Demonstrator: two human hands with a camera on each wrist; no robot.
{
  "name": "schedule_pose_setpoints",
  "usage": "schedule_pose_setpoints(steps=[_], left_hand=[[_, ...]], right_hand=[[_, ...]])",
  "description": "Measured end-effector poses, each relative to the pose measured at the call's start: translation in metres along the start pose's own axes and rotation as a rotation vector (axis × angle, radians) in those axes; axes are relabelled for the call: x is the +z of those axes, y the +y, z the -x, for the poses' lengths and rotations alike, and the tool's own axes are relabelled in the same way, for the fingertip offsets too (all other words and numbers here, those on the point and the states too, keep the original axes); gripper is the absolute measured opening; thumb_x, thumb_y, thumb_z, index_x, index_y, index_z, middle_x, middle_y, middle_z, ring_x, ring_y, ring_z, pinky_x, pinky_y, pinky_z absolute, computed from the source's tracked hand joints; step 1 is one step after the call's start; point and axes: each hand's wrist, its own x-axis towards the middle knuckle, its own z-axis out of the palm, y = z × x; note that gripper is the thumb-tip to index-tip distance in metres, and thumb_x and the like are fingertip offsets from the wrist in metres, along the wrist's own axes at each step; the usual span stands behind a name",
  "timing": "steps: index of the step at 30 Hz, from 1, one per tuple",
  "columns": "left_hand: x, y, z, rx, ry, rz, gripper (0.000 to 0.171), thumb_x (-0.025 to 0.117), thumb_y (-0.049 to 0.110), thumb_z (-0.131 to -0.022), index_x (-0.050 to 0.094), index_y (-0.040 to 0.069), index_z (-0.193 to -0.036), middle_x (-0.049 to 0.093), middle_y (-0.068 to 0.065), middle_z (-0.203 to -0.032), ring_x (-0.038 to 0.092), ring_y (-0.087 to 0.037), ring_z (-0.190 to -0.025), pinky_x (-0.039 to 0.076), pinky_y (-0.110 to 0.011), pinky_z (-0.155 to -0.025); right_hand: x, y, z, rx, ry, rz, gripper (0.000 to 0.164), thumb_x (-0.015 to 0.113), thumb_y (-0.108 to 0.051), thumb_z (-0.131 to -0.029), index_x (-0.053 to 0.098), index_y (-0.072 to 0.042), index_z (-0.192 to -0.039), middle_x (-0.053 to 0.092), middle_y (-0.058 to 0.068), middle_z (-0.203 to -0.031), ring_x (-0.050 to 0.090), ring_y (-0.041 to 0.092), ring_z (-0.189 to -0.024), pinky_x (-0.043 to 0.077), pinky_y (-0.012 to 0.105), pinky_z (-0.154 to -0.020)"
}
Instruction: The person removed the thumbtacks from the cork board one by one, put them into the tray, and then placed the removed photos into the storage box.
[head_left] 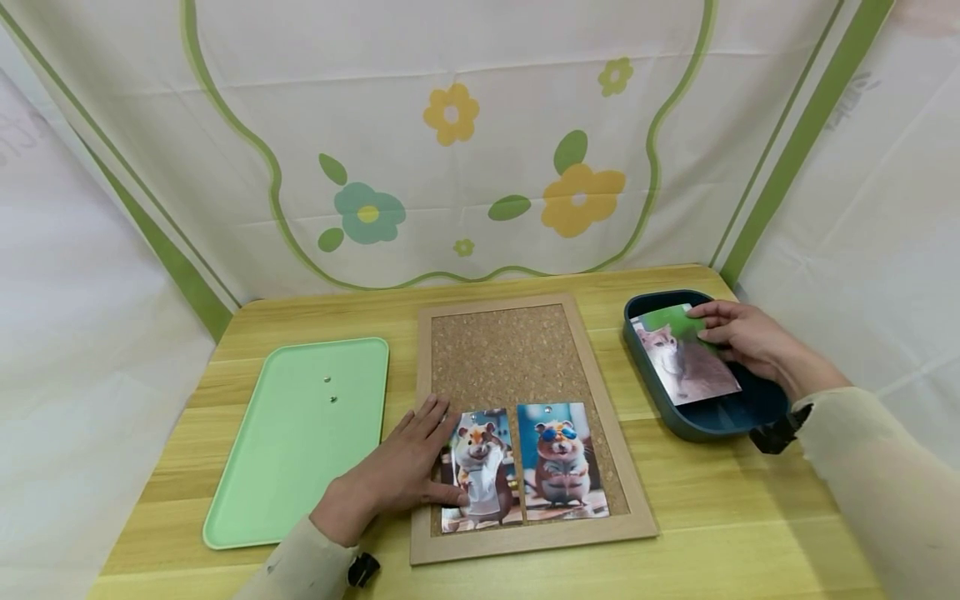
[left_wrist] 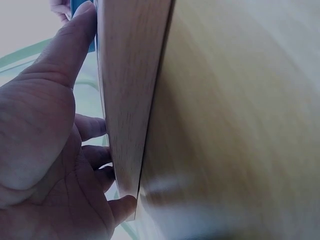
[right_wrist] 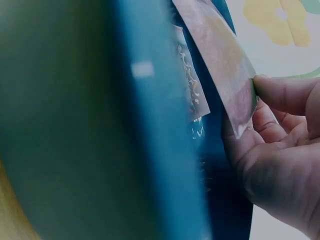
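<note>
My right hand [head_left: 750, 340] pinches a glossy cat photo [head_left: 678, 358] by its upper right edge, just over a dark blue box [head_left: 643, 385]. In the right wrist view another picture [right_wrist: 192, 75] lies inside the box below the held photo. Spread flat, my left hand [head_left: 401, 462] rests on the left edge of a wood-framed cork board [head_left: 510, 354]. Its thumb [head_left: 447, 493] lies over a photo of a hamster holding something white [head_left: 480, 467]. Beside that, a photo of a hamster in blue sunglasses [head_left: 564, 475] has a small pin at its top.
Left of the board lies a light green tray [head_left: 285, 450] with two small metallic pins [head_left: 333, 399] on it. Everything stands on a wooden table [head_left: 720, 500]. A flower-printed white cloth [head_left: 480, 200] hangs behind, with pale cloth at both sides.
</note>
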Motion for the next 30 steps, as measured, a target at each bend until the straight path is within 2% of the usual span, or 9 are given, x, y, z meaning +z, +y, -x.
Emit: schedule_pose_setpoints(steps=[12,15,18,20,27,30], left_hand=[[-0.001,0.000,0.000,-0.006,-0.002,-0.009,0.119,0.066,0.080,-0.085,0.019,0.012,-0.170,0.008,-0.014,-0.178,0.002,-0.032,-0.165,0.018,-0.060,-0.130],[-0.001,0.000,0.000,-0.007,-0.005,-0.009,0.119,0.066,0.080,-0.085,0.019,0.012,-0.170,0.008,-0.013,-0.178,0.002,-0.032,-0.165,0.018,-0.059,-0.130],[-0.001,0.000,0.000,-0.010,-0.009,-0.013,0.119,0.066,0.080,-0.085,0.018,0.013,-0.170,0.007,-0.012,-0.178,0.001,-0.031,-0.165,0.017,-0.059,-0.130],[-0.001,0.000,0.000,-0.006,-0.004,-0.013,0.118,0.066,0.080,-0.085,0.019,0.012,-0.170,0.008,-0.013,-0.178,0.002,-0.032,-0.165,0.018,-0.060,-0.130],[-0.001,0.000,0.000,-0.013,-0.007,-0.012,0.117,0.067,0.078,-0.086,0.019,0.013,-0.170,0.008,-0.012,-0.178,0.002,-0.031,-0.165,0.018,-0.060,-0.130],[-0.001,0.000,0.001,-0.012,-0.007,-0.009,0.116,0.067,0.078,-0.086,0.019,0.012,-0.170,0.008,-0.013,-0.178,0.002,-0.031,-0.165,0.018,-0.060,-0.130]], right_hand=[[0.004,0.000,-0.005,0.034,0.041,0.048,0.044,0.053,-0.005,-0.108,0.044,-0.006,-0.151,0.051,-0.001,-0.115,0.057,0.006,-0.097,0.057,0.030,-0.080],[0.006,-0.002,-0.003,0.030,0.040,0.104,0.051,0.053,-0.008,-0.108,0.038,-0.001,-0.157,0.050,0.008,-0.125,0.058,0.005,-0.099,0.058,0.030,-0.081],[0.008,-0.005,-0.001,0.029,0.042,0.201,0.054,0.051,-0.012,-0.110,0.035,0.002,-0.160,0.049,0.024,-0.141,0.058,0.005,-0.103,0.058,0.030,-0.082],[0.009,-0.008,0.000,0.026,0.058,0.271,0.055,0.051,-0.014,-0.110,0.035,0.004,-0.159,0.048,0.029,-0.145,0.059,0.010,-0.105,0.059,0.030,-0.082],[0.014,-0.018,0.006,0.008,0.176,0.474,0.056,0.051,-0.018,-0.107,0.040,0.014,-0.152,0.064,0.033,-0.118,0.070,0.030,-0.096,0.064,0.040,-0.076],[0.016,-0.020,0.009,-0.007,0.237,0.559,0.053,0.050,-0.022,-0.108,0.044,0.013,-0.149,0.067,0.034,-0.118,0.074,0.033,-0.089,0.063,0.041,-0.071]])
